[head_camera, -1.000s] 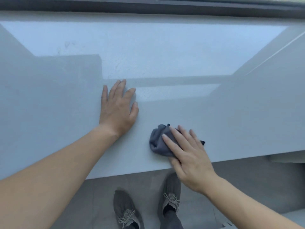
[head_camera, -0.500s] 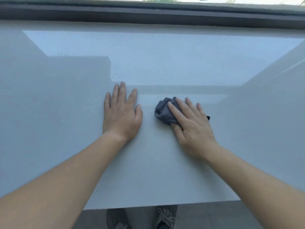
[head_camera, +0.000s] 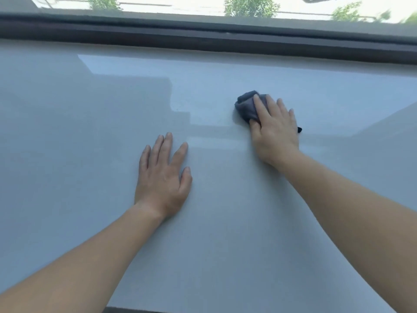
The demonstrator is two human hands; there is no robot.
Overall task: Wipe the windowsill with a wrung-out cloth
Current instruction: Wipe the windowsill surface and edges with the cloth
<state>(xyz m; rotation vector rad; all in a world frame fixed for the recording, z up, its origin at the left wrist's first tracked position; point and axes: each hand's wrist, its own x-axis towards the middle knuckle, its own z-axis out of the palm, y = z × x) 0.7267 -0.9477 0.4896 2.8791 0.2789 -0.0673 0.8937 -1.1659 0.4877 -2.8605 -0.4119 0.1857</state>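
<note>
The person leans over a wide, pale grey windowsill (head_camera: 90, 136), both bare forearms stretched out across it from the near edge. The surface is glossy and carries soft reflections and bands of shade.

The right hand (head_camera: 276, 134) is out toward the far edge, a little right of the middle, lying on top of a dark grey cloth (head_camera: 244, 105). The cloth is bunched into a small wad and sits flat on the sill, well short of the window frame (head_camera: 203, 39). Its rumpled left part sticks out beyond the hand, and a tiny dark corner peeks out past the hand's right side. The fingers (head_camera: 259, 107) lie straight and spread over the cloth, pressing it down, with the thumb along its near side. So this grip is apart, flat on the cloth rather than clamped round it.

The left hand (head_camera: 163, 179) rests palm down on bare sill near the middle, closer to the near edge than the cloth and well apart from it. Its fingers are straight and slightly fanned, pointing at the window. That grip is apart too, holding nothing.

Along the far edge runs the dark frame, and through the glass above it show green treetops (head_camera: 250, 6) in bright daylight.
</note>
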